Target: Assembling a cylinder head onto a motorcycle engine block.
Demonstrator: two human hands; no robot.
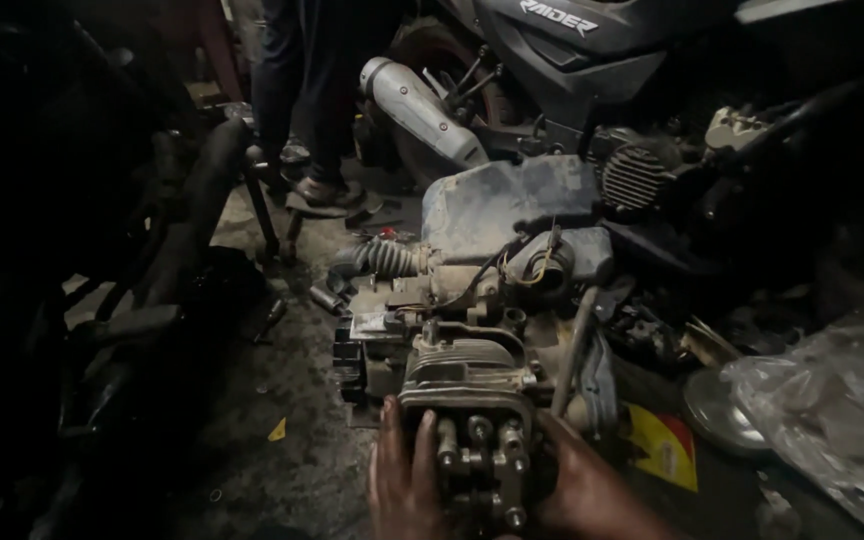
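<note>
A dirty grey engine block (pixel 467 375) with cooling fins sits on the dark floor in front of me. At its near end an open cylinder head (pixel 482 450) shows several round metal studs and valve parts. My left hand (pixel 404 478) grips the left side of this head, fingers lying on it. My right hand (pixel 582 485) holds its right side. A ribbed black rubber hose (pixel 384 258) joins the engine at the back left.
A dark motorcycle (pixel 592 60) with a silver exhaust (pixel 417 105) stands behind. A person's legs (pixel 302 90) are at the back. A clear plastic bag (pixel 832 410), a yellow-red packet (pixel 664 445) and a metal disc (pixel 717 410) lie at right. Dark machine parts fill the left.
</note>
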